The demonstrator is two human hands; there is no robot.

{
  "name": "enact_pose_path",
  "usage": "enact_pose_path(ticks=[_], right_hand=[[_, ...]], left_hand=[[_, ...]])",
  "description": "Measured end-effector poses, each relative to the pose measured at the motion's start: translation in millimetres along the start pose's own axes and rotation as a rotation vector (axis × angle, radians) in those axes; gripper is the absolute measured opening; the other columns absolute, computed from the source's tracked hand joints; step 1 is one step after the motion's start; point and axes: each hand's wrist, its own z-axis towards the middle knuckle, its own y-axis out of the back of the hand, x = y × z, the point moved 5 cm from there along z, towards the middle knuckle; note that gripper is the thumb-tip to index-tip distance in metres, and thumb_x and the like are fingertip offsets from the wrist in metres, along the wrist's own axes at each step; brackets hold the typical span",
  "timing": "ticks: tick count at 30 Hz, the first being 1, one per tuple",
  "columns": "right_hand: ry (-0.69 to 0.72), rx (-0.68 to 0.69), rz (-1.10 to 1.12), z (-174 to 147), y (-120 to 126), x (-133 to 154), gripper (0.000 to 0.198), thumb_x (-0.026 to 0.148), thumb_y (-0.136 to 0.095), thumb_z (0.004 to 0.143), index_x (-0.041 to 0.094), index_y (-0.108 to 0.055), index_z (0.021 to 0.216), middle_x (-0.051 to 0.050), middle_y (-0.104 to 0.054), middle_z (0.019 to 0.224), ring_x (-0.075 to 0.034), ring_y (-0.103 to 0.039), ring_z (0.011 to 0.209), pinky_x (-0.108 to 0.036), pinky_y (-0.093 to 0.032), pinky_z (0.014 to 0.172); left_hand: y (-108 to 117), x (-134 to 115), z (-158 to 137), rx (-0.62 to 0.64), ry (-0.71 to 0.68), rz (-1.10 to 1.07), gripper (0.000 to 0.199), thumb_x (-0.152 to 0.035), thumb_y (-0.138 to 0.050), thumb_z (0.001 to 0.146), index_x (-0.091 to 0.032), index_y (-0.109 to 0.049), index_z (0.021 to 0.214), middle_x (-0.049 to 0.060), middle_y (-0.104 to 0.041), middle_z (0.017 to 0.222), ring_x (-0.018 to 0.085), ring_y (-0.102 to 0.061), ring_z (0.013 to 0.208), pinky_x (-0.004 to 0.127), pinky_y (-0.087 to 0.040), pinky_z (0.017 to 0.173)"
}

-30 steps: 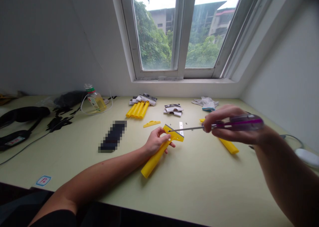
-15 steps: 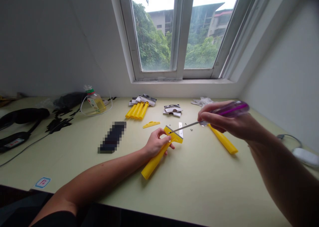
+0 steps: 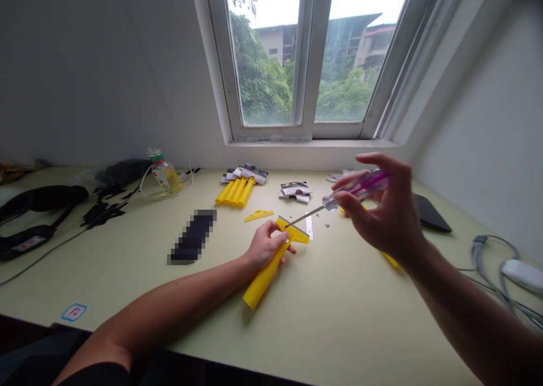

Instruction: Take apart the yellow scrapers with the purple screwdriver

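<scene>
My left hand [image 3: 268, 243] grips a yellow scraper [image 3: 266, 277] just below its wide head, with the handle slanting toward me. In my right hand [image 3: 382, 211] is a screwdriver [image 3: 354, 189] with a clear and purple handle, held between thumb and fingers, the index finger raised. Its tip meets the scraper head near the left end; whether a screw sits there is too small to tell. Beyond the head lie a flat metal blade [image 3: 309, 225] and small screws [image 3: 327, 225]. A loose yellow strip [image 3: 259, 215] rests to the left. Another yellow handle [image 3: 391, 260] is mostly hidden behind my right hand.
Several yellow scrapers [image 3: 235, 191] with cards lie at the back, near folded cards [image 3: 295, 191]. On the left are a bottle [image 3: 164, 174], a blurred-out dark object [image 3: 193, 236] and a black headset [image 3: 40, 219]. Cables [image 3: 487, 267] and a dark flat object [image 3: 430, 213] are at the right.
My right hand has shifted left and turned, its fingers opening wider around the screwdriver handle. The screwdriver tip stays at the scraper head. My left hand keeps its hold.
</scene>
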Motion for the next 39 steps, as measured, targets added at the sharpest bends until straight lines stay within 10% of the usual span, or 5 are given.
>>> enact_pose_path(ticks=[3,9,12,17,39], right_hand=[[0.199,0.142,-0.177,-4,7,13,0.041,0.035,-0.047,0.095,0.028,-0.042,0.135,-0.009,-0.065,0.119,-0.021,-0.068,0.081,-0.037,-0.055,0.071],[0.152,0.026,-0.635,1,34,9,0.034,0.053,-0.048,0.091,0.023,-0.062,0.101,-0.007,-0.069,0.07,-0.023,-0.062,0.053,-0.036,-0.046,0.05],[0.101,0.223,-0.529,3,28,4,0.047,0.052,-0.039,0.093,0.026,-0.049,0.132,-0.01,-0.072,0.097,-0.026,-0.068,0.07,-0.037,-0.052,0.057],[0.015,0.072,-0.611,7,36,-6,0.04,0.061,-0.04,0.091,0.025,-0.058,0.091,-0.004,-0.063,0.059,-0.021,-0.056,0.045,-0.034,-0.041,0.046],[0.076,0.279,-0.339,12,4,-26,0.039,0.051,-0.043,0.095,0.023,-0.047,0.121,-0.011,-0.066,0.106,-0.021,-0.067,0.077,-0.032,-0.052,0.065]], left_hand=[[3,0,0,-0.046,-0.013,-0.012,0.042,-0.042,-0.075,0.074,-0.017,-0.044,0.088,0.006,-0.058,0.104,0.019,-0.07,0.063,0.021,-0.047,0.035],[3,0,-2,-0.052,-0.05,-0.007,0.042,-0.044,-0.073,0.075,-0.018,-0.044,0.09,0.005,-0.058,0.101,0.019,-0.07,0.063,0.021,-0.047,0.035],[5,-1,-1,-0.084,-0.08,-0.011,0.043,-0.045,-0.073,0.075,-0.018,-0.043,0.089,0.005,-0.057,0.101,0.019,-0.07,0.063,0.021,-0.046,0.034],[10,-6,4,-0.07,-0.125,0.039,0.043,-0.046,-0.071,0.077,-0.018,-0.042,0.092,0.006,-0.059,0.099,0.021,-0.071,0.067,0.022,-0.049,0.036],[35,-13,17,-0.244,-0.177,0.107,0.042,-0.046,-0.073,0.075,-0.018,-0.044,0.088,0.003,-0.055,0.096,0.023,-0.073,0.068,0.023,-0.049,0.036]])
